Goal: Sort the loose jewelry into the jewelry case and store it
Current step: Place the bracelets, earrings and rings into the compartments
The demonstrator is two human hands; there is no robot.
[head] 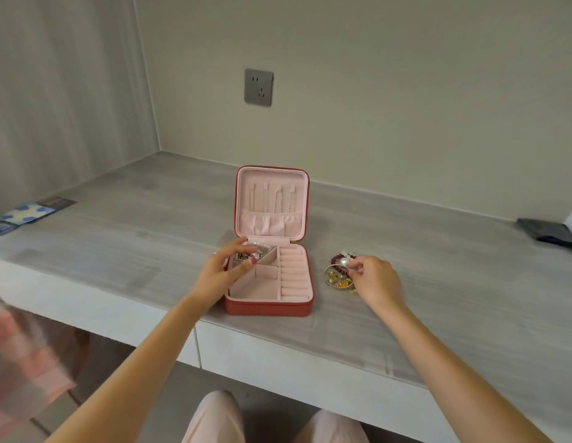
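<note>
Over the case's far-left compartment, the left hand (pixel 227 270) hovers with fingers loosely spread and bent, the fingertips (pixel 253 261) at a small heap of beads (pixel 246 254) lying in that pocket. Whether the hand pinches any of them or only touches them I cannot tell. At about 3 o'clock from it, past the case, the right hand (pixel 376 278) rests low on the desk, thumb and forefinger drawn together in a pinch on a piece at the near-right edge of the loose jewelry (pixel 340 271).

That pile lies on the desk (pixel 118 251) just beside the case's right wall, apart from it: dark red beads and a large pearl at its 12 o'clock, a thin gold hoop and small gold and amber bits toward 6 o'clock.

Between the hands sits the case (pixel 268 306), red outside and pale pink inside, open. Its lid (pixel 272 199) stands upright at 12 o'clock, with thin chains hanging from hooks above a gathered pocket. In the base, ring rolls (pixel 294 276) fill the right side and divided pockets the left.

Farther out, a grey socket (pixel 258 87) is on the wall at 12 o'clock. At 9 o'clock, blue and white cards (pixel 25 214) lie near the desk's left end. At 3 o'clock, a dark flat thing (pixel 547 233) lies at the right edge. At 6 o'clock, below the desk edge, pale pink knees (pixel 214 420) show.
</note>
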